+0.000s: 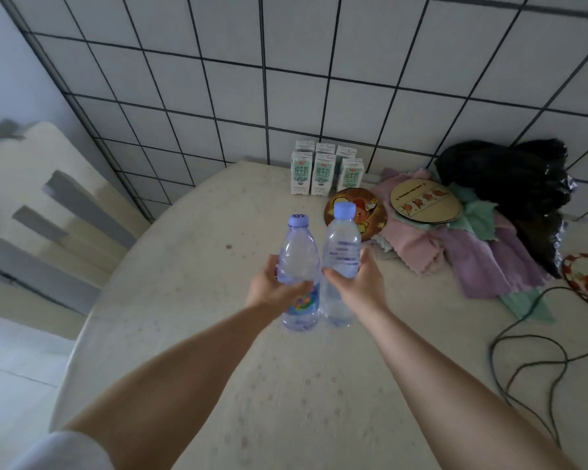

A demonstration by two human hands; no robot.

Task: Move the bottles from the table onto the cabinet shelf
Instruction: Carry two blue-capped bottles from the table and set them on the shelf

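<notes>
Green-white milk cartons (323, 171) reading 纯牛奶

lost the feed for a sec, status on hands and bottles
Left hand grips the labelled bottle. Right hand grips the second bottle. Both upright, side by side over table. Cabinet not in view.

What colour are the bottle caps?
Both caps are light purple, seen in the head view.

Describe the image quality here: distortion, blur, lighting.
Head view: wide-angle lens bows the wall tiles and table edge; light is dim, bluish and soft, without hard shadows; slight blur on forearms and tabletop; the bottles in each hand stay fairly sharp.
</notes>
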